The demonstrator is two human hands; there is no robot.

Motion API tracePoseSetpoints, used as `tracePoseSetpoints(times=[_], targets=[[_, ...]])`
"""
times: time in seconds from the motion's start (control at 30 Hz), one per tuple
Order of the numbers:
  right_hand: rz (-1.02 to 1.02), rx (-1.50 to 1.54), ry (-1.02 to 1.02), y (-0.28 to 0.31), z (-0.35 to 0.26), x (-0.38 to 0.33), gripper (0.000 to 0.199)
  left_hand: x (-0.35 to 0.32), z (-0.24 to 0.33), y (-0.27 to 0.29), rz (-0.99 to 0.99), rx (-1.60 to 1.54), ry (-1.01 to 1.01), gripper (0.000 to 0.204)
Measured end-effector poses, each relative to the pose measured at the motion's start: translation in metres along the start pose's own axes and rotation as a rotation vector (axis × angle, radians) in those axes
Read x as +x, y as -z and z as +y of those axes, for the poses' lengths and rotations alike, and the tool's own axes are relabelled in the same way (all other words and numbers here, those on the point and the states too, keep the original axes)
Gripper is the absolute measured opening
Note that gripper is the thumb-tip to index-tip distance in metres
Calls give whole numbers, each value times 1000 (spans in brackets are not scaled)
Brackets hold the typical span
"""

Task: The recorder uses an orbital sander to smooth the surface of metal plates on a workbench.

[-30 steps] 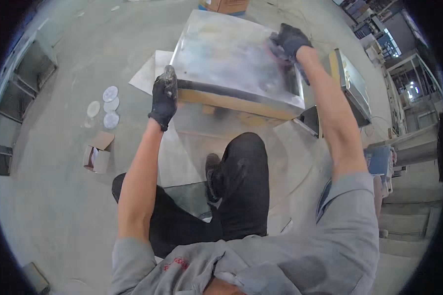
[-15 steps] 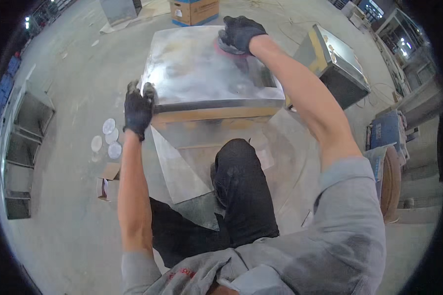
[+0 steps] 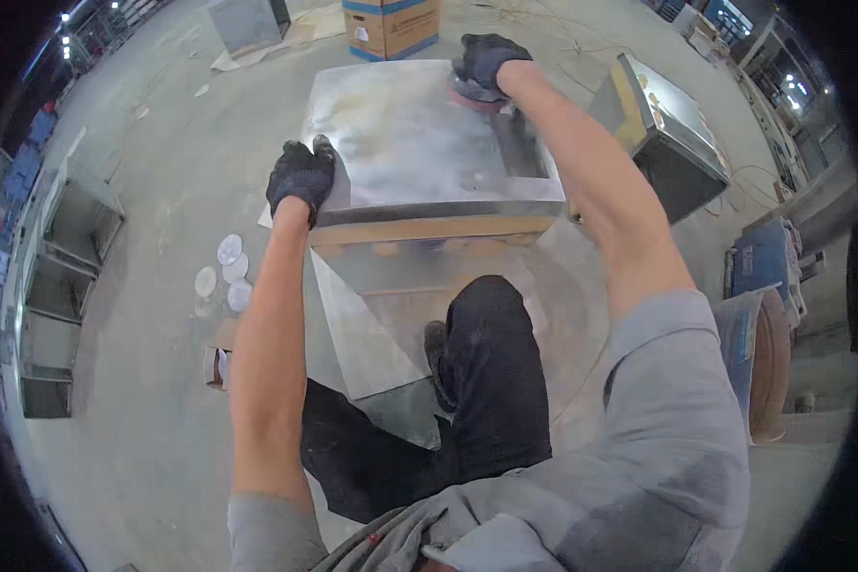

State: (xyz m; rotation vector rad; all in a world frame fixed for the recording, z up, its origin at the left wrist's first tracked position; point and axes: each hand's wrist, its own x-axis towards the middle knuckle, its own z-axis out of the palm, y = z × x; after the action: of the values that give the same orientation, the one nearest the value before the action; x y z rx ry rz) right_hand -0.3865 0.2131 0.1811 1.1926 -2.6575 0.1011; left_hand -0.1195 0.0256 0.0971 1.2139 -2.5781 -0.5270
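In front of me stands a metal box (image 3: 400, 143) with a shiny, cloudy grey top and yellowish patches along its near side. My right hand (image 3: 491, 62), in a dark glove, is closed over a round sander (image 3: 477, 92) with a reddish rim. The sander lies against the top near the far right corner; the glove hides most of its body. My left hand (image 3: 301, 177), also gloved, grips the box's left edge towards the near corner, its thumb over the top. A dark rectangular patch (image 3: 521, 148) marks the top's right side.
Several pale round discs (image 3: 231, 250) and a small open carton (image 3: 217, 367) lie on the floor at left. Another metal box (image 3: 672, 133) stands at right, near a blue case (image 3: 767, 257) and a round bin (image 3: 767, 367). Behind stands a cardboard box (image 3: 391, 30). Cables cross the floor.
My right hand and the sander have shifted slightly right and farther away on the top. My left hand has slid farther along the left edge. The whole view has shifted a little.
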Motion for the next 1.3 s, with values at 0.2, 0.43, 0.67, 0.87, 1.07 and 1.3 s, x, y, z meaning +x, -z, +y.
tracePoseSetpoints(times=[0.2,0.43,0.67,0.87,1.07,1.3], targets=[[-127,8,260,25,-46,-69,44,0,-14,8,-27,-14,-6,60],[89,16,471,-2,12,-81,47,-12,-6,10,-17,-19,20,53],[-78,-87,175,-4,8,22,44,-10,-7,7,-41,3,12,49],[-102,-83,142,-12,-8,58,45,-10,-14,0,-10,-18,-62,48],[119,-71,343,-26,-23,31,47,-10,-25,-6,66,19,-131,36],[-22,-96,222,-14,-19,32,48,-9,-25,-4,59,-22,-132,37]])
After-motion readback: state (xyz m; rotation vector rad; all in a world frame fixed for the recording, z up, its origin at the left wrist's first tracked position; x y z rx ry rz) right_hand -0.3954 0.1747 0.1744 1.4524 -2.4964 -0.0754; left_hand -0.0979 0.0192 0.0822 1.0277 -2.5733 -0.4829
